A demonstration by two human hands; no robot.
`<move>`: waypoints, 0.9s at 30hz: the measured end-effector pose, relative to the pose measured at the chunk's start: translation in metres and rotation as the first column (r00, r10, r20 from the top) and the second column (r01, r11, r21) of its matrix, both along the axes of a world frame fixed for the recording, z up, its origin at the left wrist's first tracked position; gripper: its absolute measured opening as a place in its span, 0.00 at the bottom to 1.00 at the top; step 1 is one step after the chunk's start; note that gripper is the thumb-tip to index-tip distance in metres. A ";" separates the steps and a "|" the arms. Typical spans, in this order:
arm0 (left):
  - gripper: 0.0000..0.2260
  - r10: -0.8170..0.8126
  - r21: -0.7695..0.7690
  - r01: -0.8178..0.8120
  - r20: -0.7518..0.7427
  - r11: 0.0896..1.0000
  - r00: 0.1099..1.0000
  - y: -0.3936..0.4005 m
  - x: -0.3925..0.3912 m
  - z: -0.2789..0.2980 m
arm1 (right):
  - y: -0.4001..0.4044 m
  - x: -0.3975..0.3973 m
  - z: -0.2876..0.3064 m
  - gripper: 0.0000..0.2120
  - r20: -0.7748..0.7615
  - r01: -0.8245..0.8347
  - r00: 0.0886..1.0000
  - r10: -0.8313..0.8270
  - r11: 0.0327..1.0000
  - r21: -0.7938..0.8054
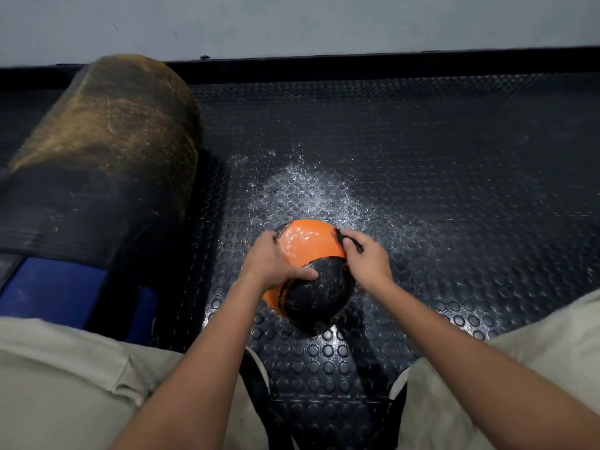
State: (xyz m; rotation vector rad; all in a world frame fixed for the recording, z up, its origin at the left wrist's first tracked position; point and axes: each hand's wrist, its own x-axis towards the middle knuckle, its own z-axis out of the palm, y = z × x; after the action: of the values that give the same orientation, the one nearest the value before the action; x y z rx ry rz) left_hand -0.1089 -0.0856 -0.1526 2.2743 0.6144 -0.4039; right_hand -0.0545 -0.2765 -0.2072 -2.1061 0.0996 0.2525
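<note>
The orange and black ball (305, 243) sits on the studded rubber floor (454, 157), just below the middle of the frame and between the person's knees. The left hand (276, 258) grips its left side, fingers curled over the orange panel and thumb pressed across the black one. The right hand (367, 258) curls over the upper right edge with a dark scrap (340, 237) under its fingers. This is perhaps a rag, though the blur leaves that unsure. Wet spray (308, 190) glistens on the floor above the ball, so this looks like wiping.

To do it well, the left hand should pin the slick ball firmly while the right sweeps in short strokes. The ball can then be turned a little at a time so no panel is missed. A worn roll (107, 141) lies at upper left.
</note>
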 end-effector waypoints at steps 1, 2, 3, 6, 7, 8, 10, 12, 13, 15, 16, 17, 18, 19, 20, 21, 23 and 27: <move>0.60 -0.012 -0.002 0.012 -0.003 1.000 1.000 0.000 0.000 -0.001 | -0.001 0.000 0.000 0.13 -0.056 0.052 0.997 -0.052 0.999 0.007; 0.60 -0.029 0.000 0.029 -0.003 1.000 1.000 0.000 0.001 -0.001 | 0.001 0.001 0.001 0.13 -0.090 0.083 0.992 -0.084 0.996 -0.015; 0.60 -0.046 0.011 0.046 -0.003 0.999 0.999 0.000 0.002 -0.001 | 0.004 0.002 0.004 0.13 -0.080 0.096 0.992 -0.098 0.995 -0.038; 0.59 -0.081 0.027 0.081 -0.007 0.996 0.997 0.002 0.006 -0.002 | 0.021 0.000 0.018 0.12 0.077 -0.048 0.996 0.053 0.996 -0.070; 0.58 -0.086 0.036 0.086 -0.019 0.996 0.996 0.003 0.006 -0.001 | 0.024 -0.002 0.022 0.12 0.107 -0.133 0.984 0.143 0.986 -0.097; 0.57 -0.081 0.047 0.083 -0.044 0.995 0.996 0.003 0.006 -0.001 | 0.025 -0.002 0.023 0.12 0.118 -0.187 0.972 0.202 0.975 -0.122; 0.56 -0.061 0.045 0.067 -0.122 0.997 0.991 0.003 0.004 0.000 | 0.018 -0.001 0.019 0.13 0.110 -0.170 0.977 0.183 0.979 -0.116; 0.55 -0.057 -0.026 0.054 -0.134 0.998 0.989 0.003 0.002 -0.001 | 0.005 0.003 0.010 0.13 0.044 -0.029 0.999 0.031 0.998 -0.055; 0.56 -0.063 -0.053 0.057 -0.119 0.997 0.991 0.003 0.001 -0.002 | 0.001 0.004 0.006 0.13 -0.002 0.039 0.999 -0.039 0.998 -0.055; 0.57 -0.087 -0.058 0.082 -0.083 0.995 0.993 0.002 0.002 -0.003 | 0.000 0.004 0.003 0.12 -0.042 0.098 0.994 -0.103 0.991 -0.091; 0.58 -0.093 -0.054 0.090 -0.064 0.995 0.994 0.003 0.003 -0.004 | 0.003 0.003 0.004 0.12 -0.010 0.087 0.996 -0.089 0.991 -0.105; 0.60 -0.089 -0.053 0.087 -0.044 0.995 0.995 0.003 0.003 -0.005 | 0.008 0.002 0.006 0.12 0.033 0.049 0.998 -0.046 0.993 -0.108; 0.61 -0.072 -0.059 0.071 -0.028 0.996 0.997 0.004 0.004 -0.007 | 0.013 -0.002 0.010 0.12 0.070 -0.014 0.997 0.021 0.994 -0.107; 0.62 -0.051 -0.061 0.050 -0.022 0.997 0.998 0.005 0.003 -0.007 | 0.017 -0.005 0.013 0.12 0.112 -0.092 0.988 0.105 0.989 -0.119; 0.61 -0.032 -0.058 0.030 -0.028 0.998 0.999 0.006 0.003 -0.007 | 0.020 -0.007 0.015 0.13 0.155 -0.173 0.969 0.194 0.975 -0.140; 0.60 -0.022 -0.053 0.020 -0.042 0.998 0.999 0.007 0.003 -0.008 | 0.020 -0.009 0.017 0.13 0.194 -0.233 0.945 0.262 0.959 -0.161; 0.59 -0.025 -0.055 0.022 -0.058 0.998 0.998 0.007 0.001 -0.007 | 0.014 -0.006 0.014 0.13 0.202 -0.211 0.950 0.236 0.967 -0.140; 0.59 -0.068 -0.054 0.066 -0.034 0.996 0.997 0.001 0.002 -0.004 | -0.002 0.004 0.004 0.10 0.000 0.095 0.995 -0.095 0.993 -0.064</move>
State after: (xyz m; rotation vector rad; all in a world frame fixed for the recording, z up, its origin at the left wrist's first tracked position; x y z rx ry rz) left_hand -0.1065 -0.0842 -0.1564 2.2459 0.5405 -0.4885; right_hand -0.0505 -0.2782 -0.2027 -2.1578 0.2122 0.1979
